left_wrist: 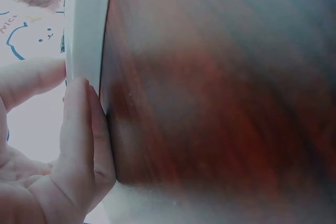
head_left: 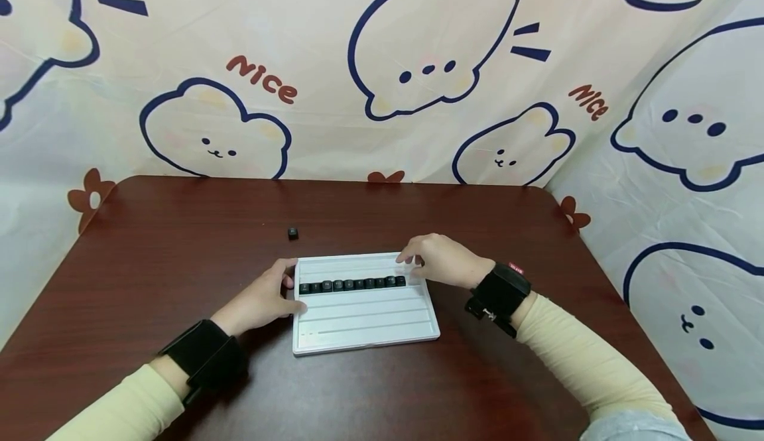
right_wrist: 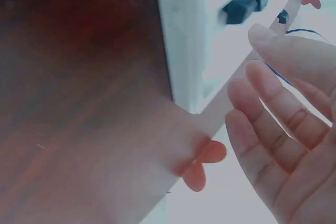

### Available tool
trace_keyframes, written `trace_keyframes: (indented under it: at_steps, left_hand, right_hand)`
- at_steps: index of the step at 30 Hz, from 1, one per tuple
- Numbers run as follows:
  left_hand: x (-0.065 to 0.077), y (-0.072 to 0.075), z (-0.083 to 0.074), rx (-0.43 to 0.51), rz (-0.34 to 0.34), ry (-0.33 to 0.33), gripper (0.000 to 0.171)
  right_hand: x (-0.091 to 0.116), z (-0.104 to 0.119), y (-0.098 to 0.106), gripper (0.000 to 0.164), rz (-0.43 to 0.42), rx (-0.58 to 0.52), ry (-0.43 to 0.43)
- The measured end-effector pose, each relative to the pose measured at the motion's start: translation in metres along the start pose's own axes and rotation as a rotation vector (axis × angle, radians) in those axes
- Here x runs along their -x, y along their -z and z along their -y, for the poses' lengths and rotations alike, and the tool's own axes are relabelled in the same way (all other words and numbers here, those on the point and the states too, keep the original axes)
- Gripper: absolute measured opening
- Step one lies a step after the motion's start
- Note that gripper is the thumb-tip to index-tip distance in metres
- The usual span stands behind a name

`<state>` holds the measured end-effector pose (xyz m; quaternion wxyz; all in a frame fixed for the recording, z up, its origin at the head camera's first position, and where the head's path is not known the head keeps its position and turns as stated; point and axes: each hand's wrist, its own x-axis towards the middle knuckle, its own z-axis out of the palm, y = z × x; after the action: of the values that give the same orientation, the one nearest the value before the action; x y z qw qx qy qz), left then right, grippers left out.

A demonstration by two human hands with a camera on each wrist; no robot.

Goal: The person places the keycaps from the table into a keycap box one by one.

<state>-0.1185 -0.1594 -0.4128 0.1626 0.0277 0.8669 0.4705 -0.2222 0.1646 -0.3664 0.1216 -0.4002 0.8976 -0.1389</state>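
Observation:
A white ridged tray (head_left: 367,321) lies on the table, with a row of black keycaps (head_left: 349,285) along one of its upper ledges. My left hand (head_left: 265,298) holds the tray's left edge, thumb over the top and fingers against the side; in the left wrist view its fingers (left_wrist: 77,124) lie along the white rim. Over the tray's far right corner is my right hand (head_left: 444,260), just past the right end of the row. The right wrist view shows its fingers (right_wrist: 270,124) loosely bent, with nothing between them and the thumb.
One loose black keycap (head_left: 292,233) sits on the brown wooden table (head_left: 197,242), beyond the tray's far left corner. A printed white curtain (head_left: 322,43) hangs along the back and right sides of the table. Both wrists wear black straps.

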Motion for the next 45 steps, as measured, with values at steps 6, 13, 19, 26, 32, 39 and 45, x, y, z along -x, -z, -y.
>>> trace_keyframes:
  at_steps: [6,13,19,26,32,39,45]
  left_hand:
    - [0.0,-0.001,0.003,0.003,-0.003,0.007,0.087]
    - [-0.003,-0.001,0.005,-0.002,-0.009,0.008,0.087]
    - [-0.004,-0.001,0.005,-0.018,-0.009,0.014,0.087]
    - [-0.003,0.001,0.003,-0.003,-0.004,-0.009,0.086]
    - [-0.001,0.002,0.002,-0.015,-0.002,-0.026,0.087]
    - [-0.001,0.0,0.003,-0.008,0.007,-0.016,0.087]
    - [-0.003,0.002,0.006,-0.008,-0.004,-0.025,0.086]
  right_hand:
    - [-0.016,0.005,0.009,0.025,-0.012,0.028,0.02]
    - [-0.041,0.011,0.017,0.026,-0.03,0.057,0.049]
    - [-0.071,0.023,0.02,0.027,-0.004,0.031,0.03]
    - [-0.103,0.035,0.016,0.03,0.033,0.031,0.034]
    - [-0.127,0.046,0.01,0.035,0.069,0.009,-0.001]
    - [-0.149,0.054,-0.007,0.04,0.09,-0.04,-0.047]
    - [-0.169,0.06,-0.013,0.043,0.078,-0.17,-0.068]
